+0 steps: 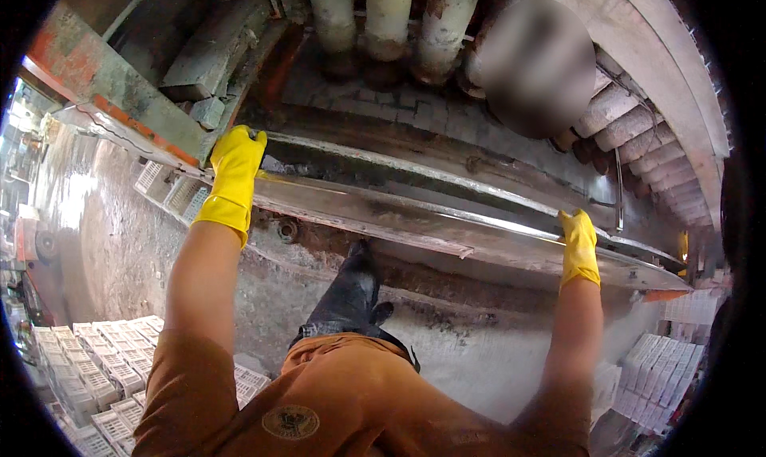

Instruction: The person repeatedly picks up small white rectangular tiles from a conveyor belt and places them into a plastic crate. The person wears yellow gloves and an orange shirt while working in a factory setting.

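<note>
Both of my hands wear yellow rubber gloves and are spread wide apart. My left hand (235, 170) is closed at the left end of a long, pale-edged metal strip (415, 168), beside a grey block and an orange-and-grey frame. Farther right, my right hand (579, 242) has its fingers curled over the same strip. The undersides of the fingers are hidden at both grips. Just nearer to me runs a long, wet-looking metal ledge (383, 214), roughly parallel to the strip and slanting down to the right.
Thick, worn rollers (387, 26) line the machine beyond the strip, with more rollers (630, 126) at right. White plastic crates (104, 361) are stacked at lower left, and others (658, 369) at lower right. The concrete floor (455, 361) looks wet. One patch at upper right is blurred.
</note>
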The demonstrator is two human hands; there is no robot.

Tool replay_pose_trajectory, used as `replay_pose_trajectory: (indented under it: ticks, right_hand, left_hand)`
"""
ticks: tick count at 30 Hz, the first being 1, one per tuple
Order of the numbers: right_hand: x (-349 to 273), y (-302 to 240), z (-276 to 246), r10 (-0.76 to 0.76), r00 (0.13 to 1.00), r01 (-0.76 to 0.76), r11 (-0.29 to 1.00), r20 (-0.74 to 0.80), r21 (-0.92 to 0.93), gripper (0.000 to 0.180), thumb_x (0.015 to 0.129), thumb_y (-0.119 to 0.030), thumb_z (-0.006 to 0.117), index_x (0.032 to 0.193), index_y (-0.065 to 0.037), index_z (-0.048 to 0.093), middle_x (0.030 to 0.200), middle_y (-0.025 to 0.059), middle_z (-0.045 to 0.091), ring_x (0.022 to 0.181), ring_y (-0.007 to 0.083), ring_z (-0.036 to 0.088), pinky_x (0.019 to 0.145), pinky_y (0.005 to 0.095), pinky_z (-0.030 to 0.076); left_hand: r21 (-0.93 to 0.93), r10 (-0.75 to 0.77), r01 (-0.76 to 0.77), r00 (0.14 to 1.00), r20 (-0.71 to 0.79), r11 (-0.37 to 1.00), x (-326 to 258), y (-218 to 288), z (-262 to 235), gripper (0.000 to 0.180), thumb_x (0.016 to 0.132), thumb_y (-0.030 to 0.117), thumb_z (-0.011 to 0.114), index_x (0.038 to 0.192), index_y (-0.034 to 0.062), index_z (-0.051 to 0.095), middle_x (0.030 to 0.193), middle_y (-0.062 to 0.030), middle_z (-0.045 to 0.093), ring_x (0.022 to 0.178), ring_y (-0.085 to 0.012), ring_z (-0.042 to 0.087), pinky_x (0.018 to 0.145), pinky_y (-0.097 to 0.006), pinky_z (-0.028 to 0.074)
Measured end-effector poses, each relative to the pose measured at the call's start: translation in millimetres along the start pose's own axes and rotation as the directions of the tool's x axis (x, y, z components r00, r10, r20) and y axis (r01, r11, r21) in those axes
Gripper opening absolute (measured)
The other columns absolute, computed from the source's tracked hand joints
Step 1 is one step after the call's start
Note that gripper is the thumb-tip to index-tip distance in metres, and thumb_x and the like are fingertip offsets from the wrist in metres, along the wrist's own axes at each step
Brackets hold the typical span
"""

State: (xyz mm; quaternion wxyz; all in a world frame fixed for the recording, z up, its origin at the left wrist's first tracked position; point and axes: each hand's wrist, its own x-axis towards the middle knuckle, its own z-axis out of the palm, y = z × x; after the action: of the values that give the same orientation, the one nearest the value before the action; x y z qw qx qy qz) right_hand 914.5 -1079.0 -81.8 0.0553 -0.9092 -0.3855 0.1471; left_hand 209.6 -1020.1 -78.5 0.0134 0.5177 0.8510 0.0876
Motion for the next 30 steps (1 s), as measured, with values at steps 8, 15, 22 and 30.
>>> replay_pose_trajectory:
  ticks: [8,15,22,30]
  right_hand:
    - [-6.0,-6.6,-0.3,-0.024,1.000,0.025,0.993,0.009,-0.112,0.058,0.091,-0.045,0.068,0.130,-0.001,0.063,0.125,0.0238,0.069,0.113,0.0389,0.068,0.093,0.0439,0.054]
    - [12.7,12.4,9.2,-0.041,0.999,0.040,0.997,-0.017,-0.070,0.060,0.086,-0.042,0.071,0.129,-0.001,0.065,0.128,0.0251,0.067,0.107,0.0380,0.071,0.090,0.0450,0.056]
    - [-13.2,-14.5,-10.5,-0.012,1.000,0.009,0.985,-0.018,-0.170,0.059,0.084,-0.045,0.071,0.128,-0.007,0.066,0.129,0.0202,0.067,0.117,0.0408,0.065,0.100,0.0464,0.051]
    - [-40.2,-21.7,-25.2,-0.012,1.000,0.011,0.998,-0.017,-0.065,0.054,0.093,-0.046,0.061,0.129,-0.007,0.064,0.128,0.0195,0.068,0.117,0.0372,0.066,0.097,0.0463,0.052]
  left_hand:
    - [0.035,0.006,-0.006,1.000,-0.010,0.999,-2.3,-4.1,-4.1,0.049,0.091,0.052,0.062,0.113,0.0093,0.070,0.116,-0.0195,0.071,0.110,-0.0403,0.067,0.093,-0.050,0.053]
    - [0.054,0.017,-0.015,0.999,-0.033,0.998,-6.5,-0.9,-9.8,0.051,0.091,0.053,0.060,0.112,0.0079,0.071,0.117,-0.0221,0.071,0.111,-0.0422,0.066,0.094,-0.053,0.052]
    - [0.029,0.054,-0.051,0.993,-0.105,0.998,-8.1,-2.5,-11.1,0.052,0.090,0.054,0.060,0.107,0.0061,0.073,0.113,-0.0244,0.071,0.107,-0.0429,0.067,0.093,-0.053,0.053]
    - [-0.017,0.000,-0.001,0.999,-0.045,1.000,-10.6,5.7,-23.2,0.055,0.089,0.055,0.062,0.113,0.0061,0.070,0.116,-0.0262,0.070,0.108,-0.0447,0.066,0.095,-0.054,0.052]
